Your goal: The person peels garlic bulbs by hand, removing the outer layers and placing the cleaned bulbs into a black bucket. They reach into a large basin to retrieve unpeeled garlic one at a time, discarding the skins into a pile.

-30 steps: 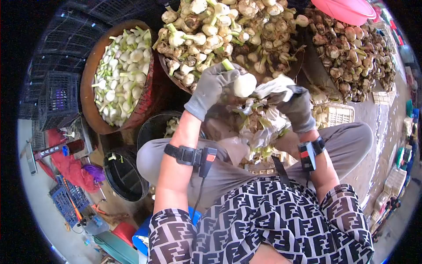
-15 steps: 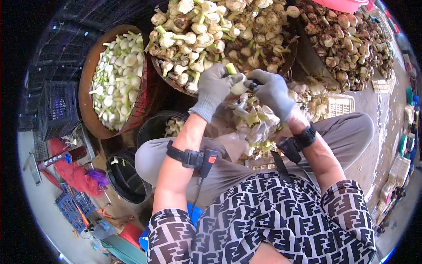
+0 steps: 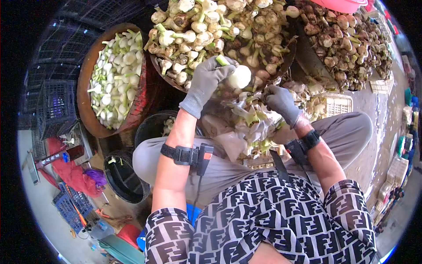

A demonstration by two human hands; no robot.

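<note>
My left hand (image 3: pixel 205 81), in a grey glove, is closed around the green stem of a peeled white garlic bulb (image 3: pixel 240 78). The round bulb points right, in front of the large tub of garlic. Lower and to the right, my gloved right hand (image 3: pixel 281 104) is curled shut, apart from the bulb. What its fingers hold is mostly hidden; a thin dark bit shows near them. Loose garlic skins (image 3: pixel 255 116) are heaped below and beside my right hand, over a light plastic crate (image 3: pixel 338 104).
Unpeeled garlic (image 3: pixel 206 26) fills the large tub ahead, and darker bulbs (image 3: pixel 347 44) are heaped at right. A rusty tub (image 3: pixel 85 88) of cleaned garlic stands at left. Black buckets (image 3: pixel 127 193) sit by my left knee. A pink basin (image 3: pixel 343 4) is at the top right.
My right hand has moved away from the bulb, down and to the right. My left hand has moved slightly up and left, and the bulb now shows bare and white.
</note>
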